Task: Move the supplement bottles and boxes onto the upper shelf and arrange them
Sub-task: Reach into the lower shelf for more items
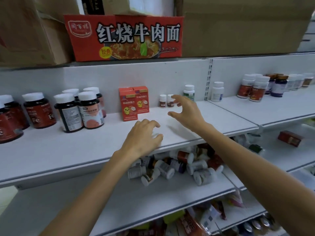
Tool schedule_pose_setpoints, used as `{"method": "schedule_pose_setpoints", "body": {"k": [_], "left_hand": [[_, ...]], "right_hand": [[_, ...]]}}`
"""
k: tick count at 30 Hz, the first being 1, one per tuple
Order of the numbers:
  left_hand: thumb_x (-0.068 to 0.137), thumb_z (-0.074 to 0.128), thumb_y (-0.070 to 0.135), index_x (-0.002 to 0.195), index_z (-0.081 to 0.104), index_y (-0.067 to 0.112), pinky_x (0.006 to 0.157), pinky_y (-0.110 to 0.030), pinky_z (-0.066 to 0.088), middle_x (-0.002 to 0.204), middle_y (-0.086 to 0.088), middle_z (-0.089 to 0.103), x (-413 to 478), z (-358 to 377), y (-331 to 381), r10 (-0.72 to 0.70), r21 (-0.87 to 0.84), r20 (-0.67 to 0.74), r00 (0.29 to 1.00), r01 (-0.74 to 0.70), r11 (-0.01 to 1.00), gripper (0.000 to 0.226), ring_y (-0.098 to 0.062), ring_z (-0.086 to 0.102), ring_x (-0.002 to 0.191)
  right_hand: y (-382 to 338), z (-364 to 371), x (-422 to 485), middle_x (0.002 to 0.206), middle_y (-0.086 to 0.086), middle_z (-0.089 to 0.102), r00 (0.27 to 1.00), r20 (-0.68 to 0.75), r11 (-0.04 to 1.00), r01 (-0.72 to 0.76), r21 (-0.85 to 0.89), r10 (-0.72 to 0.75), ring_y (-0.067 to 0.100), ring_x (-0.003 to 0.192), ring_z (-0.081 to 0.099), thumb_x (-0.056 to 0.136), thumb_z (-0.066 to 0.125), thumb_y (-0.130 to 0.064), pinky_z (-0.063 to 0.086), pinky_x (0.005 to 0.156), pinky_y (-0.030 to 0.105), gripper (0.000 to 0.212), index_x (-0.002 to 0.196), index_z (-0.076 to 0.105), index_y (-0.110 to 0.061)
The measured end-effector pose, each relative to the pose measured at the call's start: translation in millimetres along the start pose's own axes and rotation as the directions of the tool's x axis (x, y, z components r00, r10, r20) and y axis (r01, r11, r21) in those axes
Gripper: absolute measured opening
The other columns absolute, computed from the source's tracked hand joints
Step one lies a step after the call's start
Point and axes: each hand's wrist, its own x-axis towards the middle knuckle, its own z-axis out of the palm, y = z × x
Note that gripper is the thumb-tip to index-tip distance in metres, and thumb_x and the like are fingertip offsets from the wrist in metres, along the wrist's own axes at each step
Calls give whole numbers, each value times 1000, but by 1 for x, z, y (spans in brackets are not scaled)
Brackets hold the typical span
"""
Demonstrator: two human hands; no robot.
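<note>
The white upper shelf (68, 150) carries dark bottles with white caps (78, 113) at the left, two orange boxes (133, 103) in the middle, and two small white-capped bottles (166, 101) and a green-labelled bottle (189, 91) behind. My right hand (185, 111) hovers over the shelf just in front of the small bottles, fingers spread and curved, holding nothing. My left hand (144, 137) rests near the shelf's front edge, fingers loosely bent and empty. A heap of toppled bottles (177, 166) lies on the lower shelf, under my arms.
A red noodle carton (122, 36) and brown cardboard boxes (238, 26) sit on top. To the right, a neighbouring shelf holds a white bottle (217, 91) and several more bottles (259, 87). A red box (290, 138) lies lower right. Packets fill the bottom shelf (187, 220).
</note>
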Motion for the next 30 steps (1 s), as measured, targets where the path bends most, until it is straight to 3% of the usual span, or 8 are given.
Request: {"method": "schedule_pose_setpoints", "body": {"k": [4, 8, 12, 15, 19, 26, 30], "left_hand": [[88, 53, 25, 120, 56, 18, 93, -26, 34, 123, -2, 53, 0, 36, 56, 70, -90, -112, 991, -80, 993, 33, -18, 44, 115], [79, 52, 18, 100, 65, 12, 82, -22, 37, 104, -2, 60, -14, 73, 107, 253, -59, -252, 934, -275, 960, 25, -17, 48, 100], [79, 51, 18, 92, 65, 11, 81, -24, 41, 102, -4, 59, -33, 120, 136, 247, -100, -267, 932, -282, 954, 20, -15, 46, 99], [80, 52, 19, 92, 66, 11, 88, -25, 38, 107, -5, 58, -47, 158, 144, 174, -128, -204, 963, -202, 971, 21, -21, 47, 104], [87, 56, 19, 114, 58, 16, 94, -14, 21, 127, 3, 44, -59, 195, 141, 73, -163, -25, 997, -76, 984, 28, -15, 33, 123], [88, 54, 21, 127, 48, 14, 103, -24, 24, 136, -1, 41, -32, 248, 114, -51, -68, 169, 984, 63, 996, 40, -20, 33, 127], [81, 61, 16, 120, 54, 8, 97, -31, 34, 125, -8, 54, -1, 274, 98, -95, -21, 207, 974, 101, 995, 41, -27, 46, 116]], "right_hand": [[40, -54, -37, 115, 4, 60, 997, -68, 999, -44, -25, 43, 15, 94, 57, 83, 68, -21, 43, 85, 28, 49, 129, 52, -15], [81, -100, -81, 109, 3, 62, 988, -144, 998, -63, -23, 59, 11, 81, 53, 83, 67, -14, 47, 81, 29, 41, 123, 57, -14], [122, -121, -129, 105, 3, 61, 965, -228, 991, -134, -3, 130, 17, 84, 56, 80, 64, -6, 48, 79, 34, 44, 122, 53, -11], [158, -113, -163, 114, 8, 59, 956, -189, 975, -219, 40, 223, 22, 103, 56, 82, 64, -8, 45, 87, 33, 49, 128, 48, -8], [202, -85, -197, 121, 11, 57, 899, 58, 897, -438, 67, 434, 25, 110, 54, 85, 63, -10, 37, 82, 23, 46, 128, 47, -6], [262, -33, -210, 121, 13, 57, 796, 166, 803, -595, 33, 582, 26, 111, 53, 85, 64, -13, 40, 87, 30, 45, 127, 48, -5], [286, -13, -184, 126, 17, 55, 799, 197, 817, -576, -16, 568, 33, 117, 50, 85, 66, -21, 39, 94, 35, 48, 127, 50, -3]]}}
